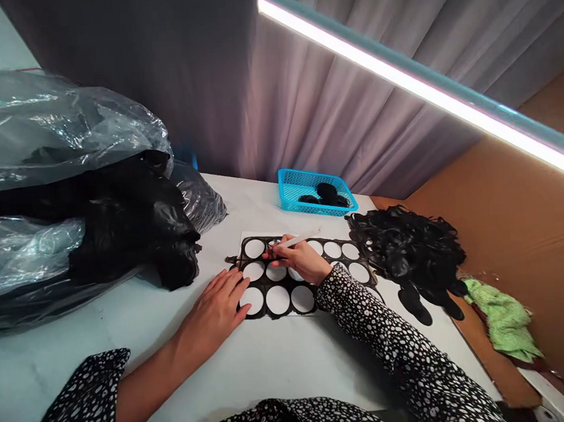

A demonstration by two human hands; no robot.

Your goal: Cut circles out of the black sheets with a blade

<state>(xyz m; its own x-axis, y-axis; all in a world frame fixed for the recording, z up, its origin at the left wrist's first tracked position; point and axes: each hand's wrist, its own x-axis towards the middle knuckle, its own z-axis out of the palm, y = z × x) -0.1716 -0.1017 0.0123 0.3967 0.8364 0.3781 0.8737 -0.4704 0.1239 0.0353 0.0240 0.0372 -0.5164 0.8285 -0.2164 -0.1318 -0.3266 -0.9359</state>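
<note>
A black sheet (266, 286) with rows of round openings lies on a white board on the table, and white shows through the circles. My left hand (220, 302) rests flat at the sheet's left edge, fingers stretched out. Over the upper middle of the sheet, my right hand (299, 257) is closed around a thin white tool (298, 238) that slants up to the right. Small dark scraps are at its fingertips, too small to make out. The palm side of my right hand is hidden.
A blue basket (286, 204) with black round pieces stands behind the sheet. A heap of black pieces (407, 248) lies to the right, near a green cloth (500, 319). Clear plastic bags (69, 121) and black material (131, 219) fill the left. A bright lamp (397, 72) crosses above.
</note>
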